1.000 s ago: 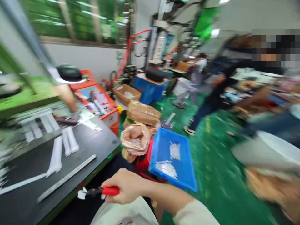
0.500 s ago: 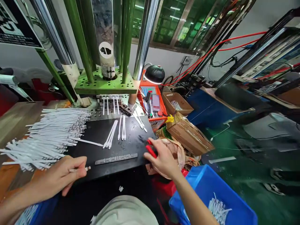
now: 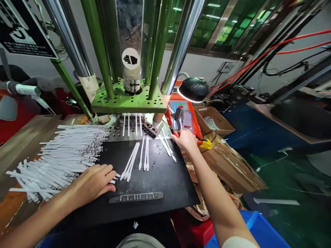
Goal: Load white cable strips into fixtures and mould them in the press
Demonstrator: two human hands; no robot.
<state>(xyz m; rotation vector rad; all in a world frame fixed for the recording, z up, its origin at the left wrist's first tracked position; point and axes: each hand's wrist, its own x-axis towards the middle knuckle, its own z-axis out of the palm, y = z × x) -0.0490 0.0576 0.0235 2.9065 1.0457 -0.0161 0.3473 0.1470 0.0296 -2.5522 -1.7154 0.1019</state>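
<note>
Reaching the orange-red control box [image 3: 198, 125], the right hand [image 3: 187, 139] has left the near right edge of the flat black bench [image 3: 168, 182].
The left hand [image 3: 95, 181] has also come down onto the bench, beside the loose pile of slim white strips [image 3: 72, 148]; this looks like a pause in handling them. Its fingers are loosely bent over strip ends, though whether they grip is hidden. The right hand is curled by a red handle [image 3: 176, 133]; I cannot tell whether it holds it. The strips are flat and matte, with wider near ends: heaped left, in small groups mid-bench, and four jutting from under the perforated green press plate [image 3: 129, 102].
</note>
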